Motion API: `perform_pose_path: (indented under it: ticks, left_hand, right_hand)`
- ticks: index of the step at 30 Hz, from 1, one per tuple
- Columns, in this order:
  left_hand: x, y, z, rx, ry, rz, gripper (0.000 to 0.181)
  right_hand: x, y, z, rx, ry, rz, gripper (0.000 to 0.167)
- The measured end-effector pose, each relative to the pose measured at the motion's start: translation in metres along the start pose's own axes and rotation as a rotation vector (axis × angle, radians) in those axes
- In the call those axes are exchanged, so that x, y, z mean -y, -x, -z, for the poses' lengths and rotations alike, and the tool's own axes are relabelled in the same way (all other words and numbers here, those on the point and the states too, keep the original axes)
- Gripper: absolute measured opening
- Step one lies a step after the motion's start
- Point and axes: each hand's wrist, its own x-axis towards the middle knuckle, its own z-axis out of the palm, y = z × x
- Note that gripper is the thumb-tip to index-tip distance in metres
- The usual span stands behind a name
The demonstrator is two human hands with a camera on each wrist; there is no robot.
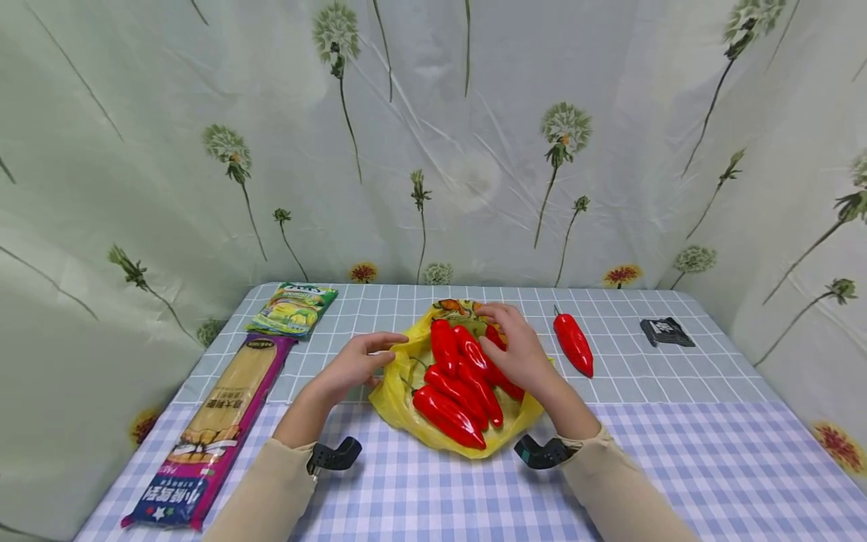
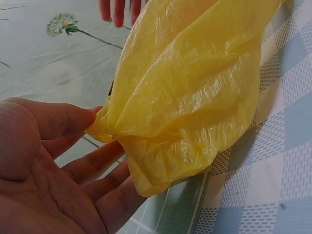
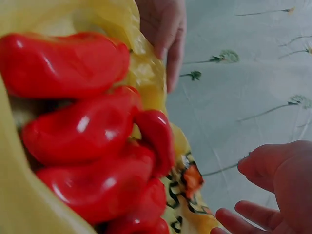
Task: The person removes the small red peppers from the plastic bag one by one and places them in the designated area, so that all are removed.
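Observation:
A yellow plastic bag (image 1: pixel 393 410) lies spread on the table with its mouth facing up, and several glossy red peppers (image 1: pixel 448 415) fill it. At the bag's left side my left hand (image 1: pixel 362 364) pinches the rim between thumb and forefinger; the left wrist view shows the gathered plastic (image 2: pixel 103 127) there. Over the bag's far right part hovers my right hand (image 1: pixel 516 351). Its thumb and fingers (image 3: pixel 243 217) stand apart with nothing between them in the right wrist view. The bag's printed edge (image 3: pixel 192 183) is close beside those fingers.
One more red pepper (image 1: pixel 573 345) lies right of the bag, and a small black packet (image 1: pixel 667 332) is farther right. On the left are a long pasta package (image 1: pixel 220 425) and a green-yellow packet (image 1: pixel 293 309). A flowered curtain (image 1: pixel 467 150) hangs behind the table.

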Motion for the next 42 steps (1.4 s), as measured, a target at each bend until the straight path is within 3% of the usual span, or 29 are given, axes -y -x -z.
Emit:
perform_pose_path:
  ticks: [19,25,36,42]
  left_hand:
    - [0.002,0.000,0.000,0.001,-0.003,0.001,0.034]
    - [0.001,-0.001,0.000,0.005,-0.005,0.001,0.034]
    - [0.002,-0.002,0.000,0.003,0.004,0.000,0.034]
    - [0.000,-0.002,0.000,0.012,0.004,-0.011,0.034]
  right_hand:
    - [0.005,0.005,-0.037,0.147,-0.111,-0.077,0.052]
    - [0.007,0.002,-0.042,0.195,-0.081,-0.089,0.054]
    - [0.013,-0.007,-0.049,0.205,0.012,-0.095,0.052]
    - [0.010,-0.009,-0.049,0.214,-0.014,-0.082,0.047]
